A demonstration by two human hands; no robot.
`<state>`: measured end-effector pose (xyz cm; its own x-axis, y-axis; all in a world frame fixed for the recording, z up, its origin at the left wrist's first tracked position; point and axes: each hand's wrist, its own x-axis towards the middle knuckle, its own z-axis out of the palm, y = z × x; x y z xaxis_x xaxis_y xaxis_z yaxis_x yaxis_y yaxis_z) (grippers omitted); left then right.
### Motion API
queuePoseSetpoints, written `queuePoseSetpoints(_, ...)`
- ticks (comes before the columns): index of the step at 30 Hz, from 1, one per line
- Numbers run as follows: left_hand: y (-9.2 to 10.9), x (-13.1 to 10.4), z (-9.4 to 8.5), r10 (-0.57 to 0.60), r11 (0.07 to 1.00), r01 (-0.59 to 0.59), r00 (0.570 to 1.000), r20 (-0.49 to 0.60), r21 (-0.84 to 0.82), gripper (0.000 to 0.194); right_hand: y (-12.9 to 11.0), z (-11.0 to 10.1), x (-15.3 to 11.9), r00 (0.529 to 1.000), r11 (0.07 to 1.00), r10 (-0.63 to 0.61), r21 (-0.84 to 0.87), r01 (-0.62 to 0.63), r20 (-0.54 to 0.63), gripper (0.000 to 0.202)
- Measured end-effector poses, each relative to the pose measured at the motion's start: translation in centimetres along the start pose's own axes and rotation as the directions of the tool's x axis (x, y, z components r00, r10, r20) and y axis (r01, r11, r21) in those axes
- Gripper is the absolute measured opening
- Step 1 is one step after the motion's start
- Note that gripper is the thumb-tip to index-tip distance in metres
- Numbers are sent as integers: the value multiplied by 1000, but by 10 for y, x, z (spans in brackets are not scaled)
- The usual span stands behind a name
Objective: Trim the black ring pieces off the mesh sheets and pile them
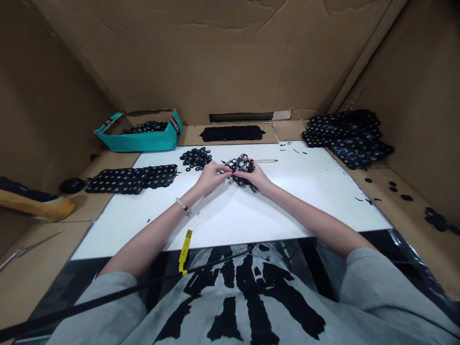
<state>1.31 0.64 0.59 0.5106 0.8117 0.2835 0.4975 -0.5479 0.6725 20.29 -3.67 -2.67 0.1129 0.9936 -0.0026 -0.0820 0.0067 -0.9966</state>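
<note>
A black, net-like sheet full of round holes [240, 165] is held over the white board [258, 213] in front of me. My right hand [258, 178] is closed around its right side, the thumb pressing on its near face. From the left, my left hand [212, 178] pinches at its edge with thumb and forefinger; whether a small piece sits between those fingertips is hidden. Just beyond my left hand lies a pile of small black rings [196, 158]. A pale pen-like tool [266, 161] rests behind my right hand.
A teal box [140, 142] of black rings stands back left. Perforated black sheets lie left [131, 179], at the back [233, 133] and right [348, 136]. Metal tweezers or scissors [27, 249] and a yellow container [39, 203] lie far left. Cardboard walls [230, 62] surround the board.
</note>
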Motion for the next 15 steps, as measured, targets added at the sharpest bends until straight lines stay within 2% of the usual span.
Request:
queuePoseSetpoints(3,-11,8,-2,-157,982,156,988,0,-103,19,-1,-1,1,996,1000,24,16,-26,85,79)
queuePoseSetpoints(5,-22,13,-6,-256,947,246,966,-23,-208,23,-1,-2,2,995,1000,20,16,-22,95,77)
queuePoseSetpoints(8,-42,20,-22,-351,905,277,915,-198,-323,20,-1,-5,4,998,999,26,18,-27,62,78)
queuePoseSetpoints(9,-49,22,-30,-345,917,258,895,-283,-304,17,-2,-5,4,998,999,34,22,-35,51,78)
queuePoseSetpoints(11,-63,23,-46,-255,966,208,873,-416,-157,11,-3,-6,4,998,998,50,35,-52,40,78)
queuePoseSetpoints(13,-73,23,-59,-146,984,175,889,-435,27,9,-5,-6,2,998,997,59,48,-61,38,77)
queuePoseSetpoints(15,-74,22,-64,-79,973,158,913,-401,167,7,-7,-5,0,997,997,63,52,-65,36,78)
